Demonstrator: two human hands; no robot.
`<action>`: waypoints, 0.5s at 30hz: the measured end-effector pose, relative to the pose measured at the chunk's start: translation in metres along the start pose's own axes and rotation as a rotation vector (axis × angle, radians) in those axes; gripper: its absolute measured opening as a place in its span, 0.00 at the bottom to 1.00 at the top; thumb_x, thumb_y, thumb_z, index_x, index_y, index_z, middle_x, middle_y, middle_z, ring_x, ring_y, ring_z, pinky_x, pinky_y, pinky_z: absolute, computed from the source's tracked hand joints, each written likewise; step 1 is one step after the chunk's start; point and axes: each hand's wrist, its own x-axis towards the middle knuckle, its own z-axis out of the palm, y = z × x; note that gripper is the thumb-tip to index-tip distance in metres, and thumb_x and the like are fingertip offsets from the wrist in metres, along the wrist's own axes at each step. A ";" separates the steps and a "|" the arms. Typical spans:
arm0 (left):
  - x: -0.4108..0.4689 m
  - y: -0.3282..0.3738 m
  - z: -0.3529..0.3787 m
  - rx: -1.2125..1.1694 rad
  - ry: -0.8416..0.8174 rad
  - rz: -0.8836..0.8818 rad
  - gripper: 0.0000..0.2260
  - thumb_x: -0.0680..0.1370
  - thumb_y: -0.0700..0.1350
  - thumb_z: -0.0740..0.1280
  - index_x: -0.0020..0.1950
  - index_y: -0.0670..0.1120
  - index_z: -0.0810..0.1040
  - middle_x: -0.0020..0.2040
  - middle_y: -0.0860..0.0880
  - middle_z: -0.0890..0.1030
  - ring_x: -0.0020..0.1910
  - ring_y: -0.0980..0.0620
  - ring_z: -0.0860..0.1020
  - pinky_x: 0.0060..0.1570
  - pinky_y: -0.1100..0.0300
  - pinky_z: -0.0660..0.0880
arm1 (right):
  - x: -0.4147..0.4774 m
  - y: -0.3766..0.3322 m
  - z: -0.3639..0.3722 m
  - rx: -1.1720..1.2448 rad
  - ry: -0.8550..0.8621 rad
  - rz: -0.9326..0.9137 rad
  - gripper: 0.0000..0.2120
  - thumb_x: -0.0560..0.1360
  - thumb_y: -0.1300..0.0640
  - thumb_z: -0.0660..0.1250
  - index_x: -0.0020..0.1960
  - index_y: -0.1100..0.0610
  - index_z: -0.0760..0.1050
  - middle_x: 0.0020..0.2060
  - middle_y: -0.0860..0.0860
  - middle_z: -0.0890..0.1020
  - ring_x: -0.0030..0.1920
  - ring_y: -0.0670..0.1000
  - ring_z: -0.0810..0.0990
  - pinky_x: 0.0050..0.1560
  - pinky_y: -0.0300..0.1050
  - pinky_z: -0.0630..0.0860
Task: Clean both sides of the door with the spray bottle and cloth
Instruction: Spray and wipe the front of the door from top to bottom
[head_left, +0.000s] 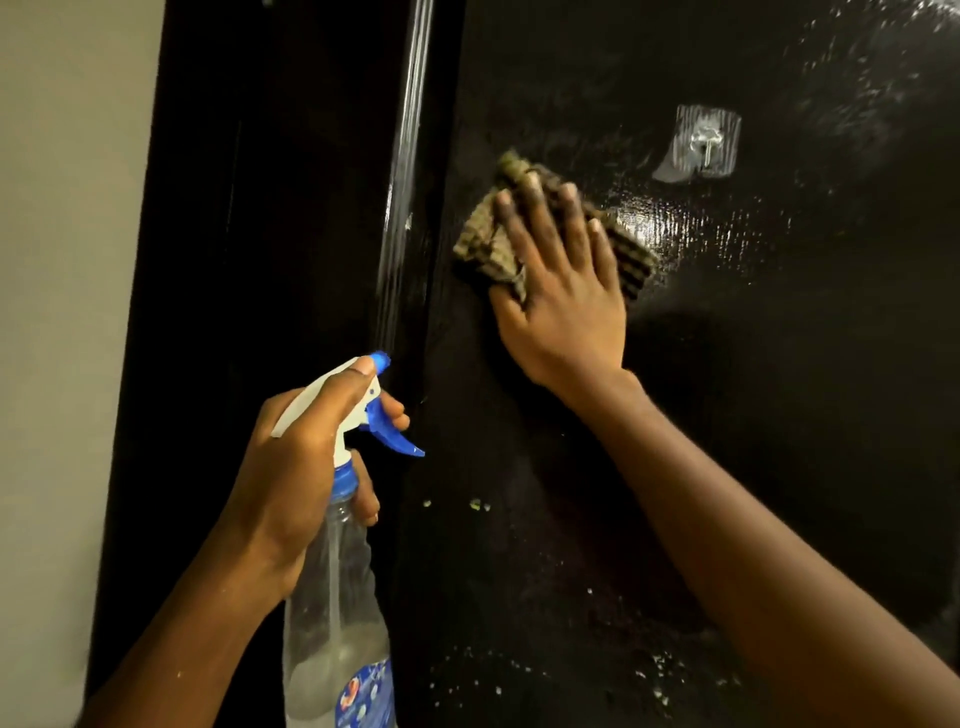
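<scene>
checked brown cloth (477, 244) under your flat right hand (563, 291) is risking snagging the clear stick-on hook (698, 145), while your left hand (306, 478) is gripping the blue-triggered spray bottle (337, 597).

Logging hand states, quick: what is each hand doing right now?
Left hand: grips the spray bottle by its neck.
Right hand: open, flat fingers pressing the cloth against the door.

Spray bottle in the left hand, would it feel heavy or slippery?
Probably light: the clear spray bottle looks mostly empty, with liquid only near the bottom. Its thin plastic likely flexes if squeezed. The left hand grips its neck, so the hold seems secure.
</scene>
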 end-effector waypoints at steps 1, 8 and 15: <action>0.000 -0.001 -0.004 0.000 -0.001 -0.003 0.19 0.82 0.54 0.58 0.41 0.45 0.80 0.41 0.45 0.85 0.20 0.46 0.72 0.27 0.54 0.73 | -0.013 -0.007 0.004 -0.009 -0.003 -0.103 0.33 0.79 0.40 0.49 0.83 0.47 0.51 0.82 0.48 0.51 0.82 0.54 0.46 0.80 0.53 0.45; 0.001 -0.008 -0.032 -0.012 -0.010 -0.015 0.19 0.79 0.59 0.60 0.39 0.49 0.81 0.40 0.43 0.84 0.20 0.45 0.72 0.27 0.52 0.74 | -0.071 0.027 0.005 -0.057 -0.037 -0.304 0.31 0.80 0.42 0.52 0.82 0.46 0.56 0.81 0.45 0.56 0.82 0.50 0.51 0.79 0.54 0.53; 0.011 -0.014 -0.030 0.000 -0.044 -0.012 0.19 0.76 0.61 0.61 0.38 0.49 0.81 0.40 0.43 0.84 0.19 0.45 0.72 0.26 0.54 0.73 | 0.058 0.007 -0.012 -0.003 0.005 0.050 0.33 0.78 0.39 0.43 0.82 0.42 0.47 0.82 0.45 0.47 0.82 0.49 0.42 0.80 0.49 0.40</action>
